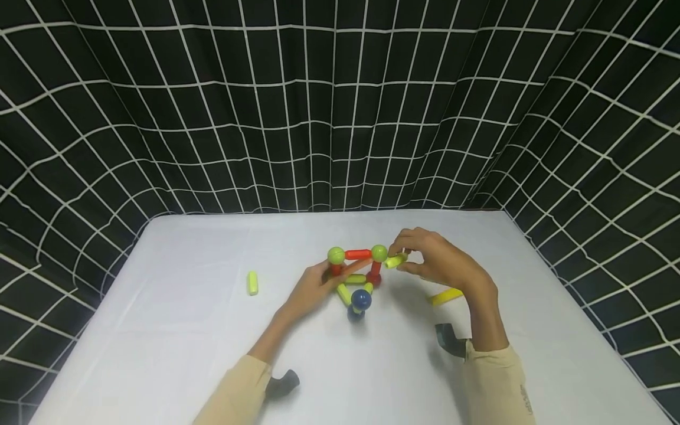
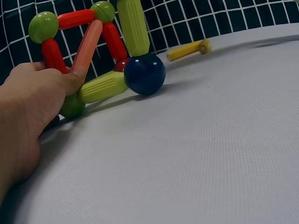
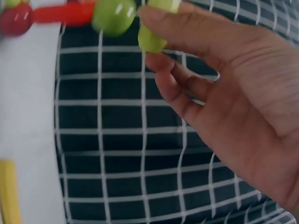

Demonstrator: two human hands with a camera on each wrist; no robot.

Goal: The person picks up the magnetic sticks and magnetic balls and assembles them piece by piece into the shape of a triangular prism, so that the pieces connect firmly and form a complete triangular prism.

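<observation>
A built frame of coloured rods and balls stands in the middle, with two green balls on top joined by a red rod (image 1: 358,254). Its lower part has yellow-green rods, a red ball (image 1: 374,279) and a blue ball (image 1: 361,299). My left hand (image 1: 310,289) grips the frame's left side, near an upright red rod (image 2: 53,56); an orange rod (image 2: 88,46) slants up from the thumb to the right green ball (image 2: 103,11). Between thumb and fingers, my right hand (image 1: 443,260) pinches a loose yellow-green rod (image 1: 394,261) beside that ball.
Another yellow-green rod (image 1: 252,283) lies on the white table (image 1: 159,330) to the left. A yellow rod (image 1: 445,297) lies below my right hand. Dark curved pieces (image 1: 448,339) sit at both wrists. Black cloth (image 1: 329,106) with a white grid surrounds the table's back and sides.
</observation>
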